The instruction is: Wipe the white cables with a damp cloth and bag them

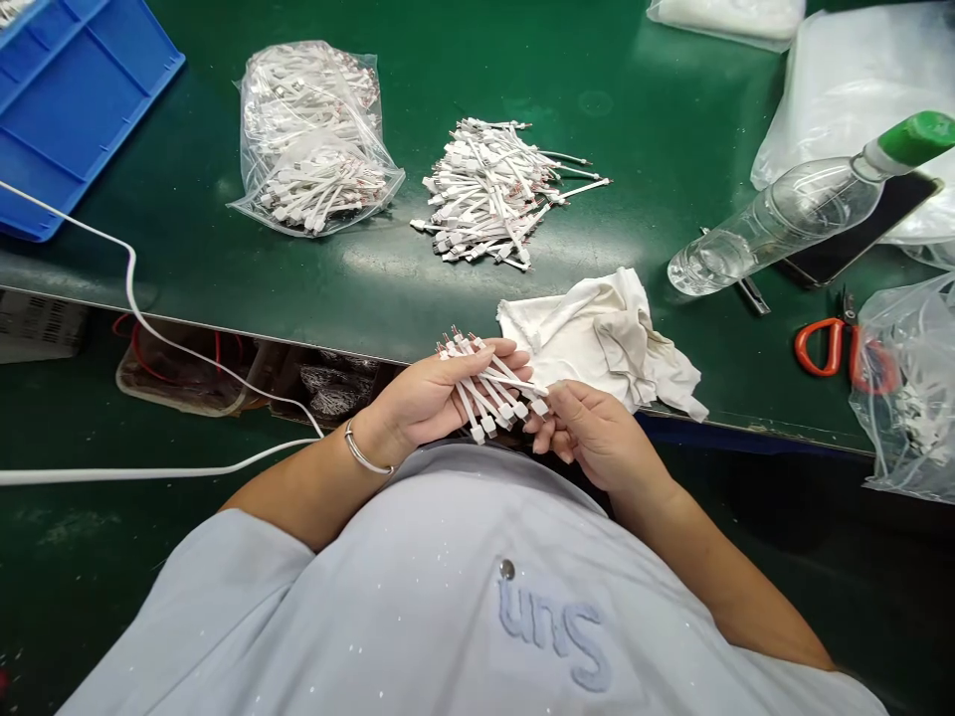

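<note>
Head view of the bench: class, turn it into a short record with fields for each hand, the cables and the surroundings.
Left hand: holds a bundle of short white cables
Right hand: touches one end of the bundle
Loose cables: piled on the green table
Bagged cables: in a clear bag, left of the pile
Nearby: white cloth
Towards the right: green-capped bottle, red-handled scissors
Upper left: blue bin
</note>
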`<action>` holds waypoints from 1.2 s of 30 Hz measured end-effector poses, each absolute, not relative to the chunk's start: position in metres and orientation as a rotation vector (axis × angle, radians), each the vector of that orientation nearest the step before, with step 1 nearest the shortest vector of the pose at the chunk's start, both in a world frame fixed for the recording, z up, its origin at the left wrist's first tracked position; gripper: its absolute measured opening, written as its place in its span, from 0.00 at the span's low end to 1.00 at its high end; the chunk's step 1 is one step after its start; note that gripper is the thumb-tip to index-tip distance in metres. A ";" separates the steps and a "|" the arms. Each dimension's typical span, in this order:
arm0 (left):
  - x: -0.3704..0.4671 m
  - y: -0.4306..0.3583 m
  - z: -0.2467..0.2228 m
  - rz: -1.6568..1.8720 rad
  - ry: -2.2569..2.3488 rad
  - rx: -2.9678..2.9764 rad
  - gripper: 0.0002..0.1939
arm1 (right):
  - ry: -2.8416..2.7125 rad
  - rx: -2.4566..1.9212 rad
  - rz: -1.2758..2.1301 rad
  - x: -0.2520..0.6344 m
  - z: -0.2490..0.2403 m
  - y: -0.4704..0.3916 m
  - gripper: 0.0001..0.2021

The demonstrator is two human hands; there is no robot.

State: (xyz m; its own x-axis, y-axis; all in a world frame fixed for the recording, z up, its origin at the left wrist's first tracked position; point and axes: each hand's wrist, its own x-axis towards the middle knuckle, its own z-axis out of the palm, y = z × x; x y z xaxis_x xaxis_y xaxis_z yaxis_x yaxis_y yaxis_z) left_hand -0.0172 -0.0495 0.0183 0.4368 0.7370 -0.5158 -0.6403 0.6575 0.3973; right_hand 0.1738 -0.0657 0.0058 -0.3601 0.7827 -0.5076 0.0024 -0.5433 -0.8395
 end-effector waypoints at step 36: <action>-0.016 -0.017 0.019 0.959 0.628 0.156 0.17 | -1.079 -1.253 2.263 0.145 0.011 -0.045 0.17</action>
